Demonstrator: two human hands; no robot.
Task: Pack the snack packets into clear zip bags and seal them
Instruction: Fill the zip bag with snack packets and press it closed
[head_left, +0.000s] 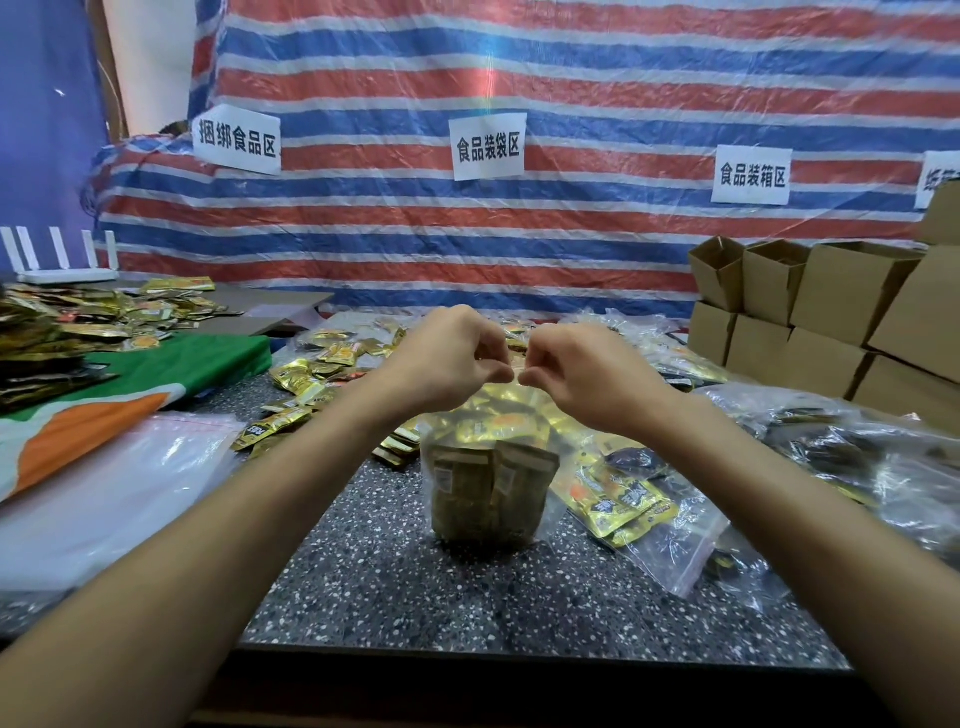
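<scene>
On speckled table, 1 packed zip bag; L hand + R hand pinch its top.

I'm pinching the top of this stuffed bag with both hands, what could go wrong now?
1. The left hand and right hand pinch close together at the top of the zip bag, so its ends might not seal.
2. The snack packets fill it high; one could catch in the zip.
3. Standing upright on the table, it may tip once released.

Pinched left hand, pinched right hand
</scene>
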